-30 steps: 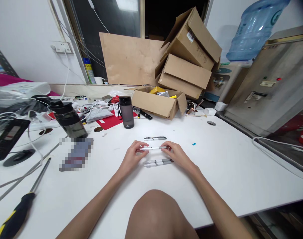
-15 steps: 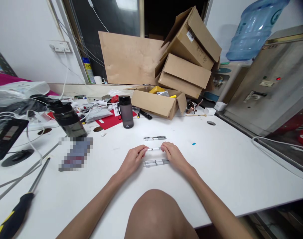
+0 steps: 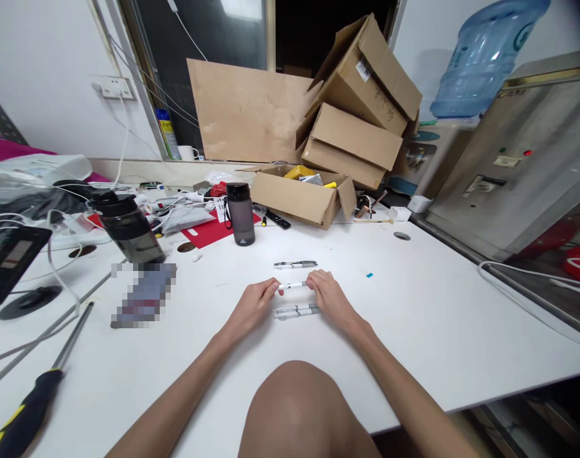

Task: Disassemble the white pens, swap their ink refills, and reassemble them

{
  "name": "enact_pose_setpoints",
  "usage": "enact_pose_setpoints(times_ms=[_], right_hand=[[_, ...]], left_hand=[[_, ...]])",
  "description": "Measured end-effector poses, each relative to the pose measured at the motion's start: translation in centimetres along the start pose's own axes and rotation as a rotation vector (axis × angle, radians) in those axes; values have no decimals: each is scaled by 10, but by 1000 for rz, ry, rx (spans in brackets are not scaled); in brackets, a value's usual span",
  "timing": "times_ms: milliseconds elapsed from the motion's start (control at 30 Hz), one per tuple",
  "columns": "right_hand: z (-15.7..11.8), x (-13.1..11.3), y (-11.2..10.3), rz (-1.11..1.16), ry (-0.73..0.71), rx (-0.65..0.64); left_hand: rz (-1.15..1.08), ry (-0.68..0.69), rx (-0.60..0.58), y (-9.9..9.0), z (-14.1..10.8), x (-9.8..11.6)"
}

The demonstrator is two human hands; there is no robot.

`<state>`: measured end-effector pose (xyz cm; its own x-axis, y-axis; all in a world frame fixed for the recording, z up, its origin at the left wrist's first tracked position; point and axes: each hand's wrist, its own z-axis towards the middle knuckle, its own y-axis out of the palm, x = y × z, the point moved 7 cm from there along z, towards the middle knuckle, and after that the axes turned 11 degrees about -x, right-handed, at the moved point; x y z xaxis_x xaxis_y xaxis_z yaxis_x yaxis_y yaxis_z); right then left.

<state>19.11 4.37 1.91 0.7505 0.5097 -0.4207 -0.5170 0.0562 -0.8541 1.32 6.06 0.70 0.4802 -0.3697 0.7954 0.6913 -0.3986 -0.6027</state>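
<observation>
A white pen (image 3: 292,285) with a grey end lies crosswise between my hands. My left hand (image 3: 256,304) pinches its left end between thumb and fingers. Its right end is in the closed fingers of my right hand (image 3: 331,298), which cover that tip. Farther off, a second pen (image 3: 295,264) rests on the white table (image 3: 414,324), roughly parallel to the held one. Nearer to me, two pens (image 3: 296,311) lie side by side, their right ends close to my right wrist and partly behind it.
A dark bottle (image 3: 241,214) and an open cardboard box (image 3: 294,197) stand at the back. Leftward are another bottle (image 3: 130,229), a blurred-out flat object (image 3: 147,296) and a screwdriver (image 3: 27,407). A blue scrap (image 3: 369,275) lies to the right. My knee (image 3: 299,413) rises in front.
Both hands still hold the pen at its ends. The fingers of my left hand have shifted slightly; the pens on the table stay in place.
</observation>
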Motion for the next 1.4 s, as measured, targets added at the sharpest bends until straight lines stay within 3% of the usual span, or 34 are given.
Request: enact_pose_setpoints(times_ms=[500,800,1067,1233,1400], right_hand=[[1,-3,8,-92,-58,40],[-4,7,-8,278,-24,39],[-3,12,-8,499,-5,44],[-5,15,0,667,106,-49],[-3,12,-10,637,9,37]], left_hand=[[-88,-112,-61,3,4,-24],[-186,78,-47,-4,5,-1],[-187,77,-21,-6,4,4],[-184,79,-31,-4,3,5],[-177,76,-23,-4,3,7]])
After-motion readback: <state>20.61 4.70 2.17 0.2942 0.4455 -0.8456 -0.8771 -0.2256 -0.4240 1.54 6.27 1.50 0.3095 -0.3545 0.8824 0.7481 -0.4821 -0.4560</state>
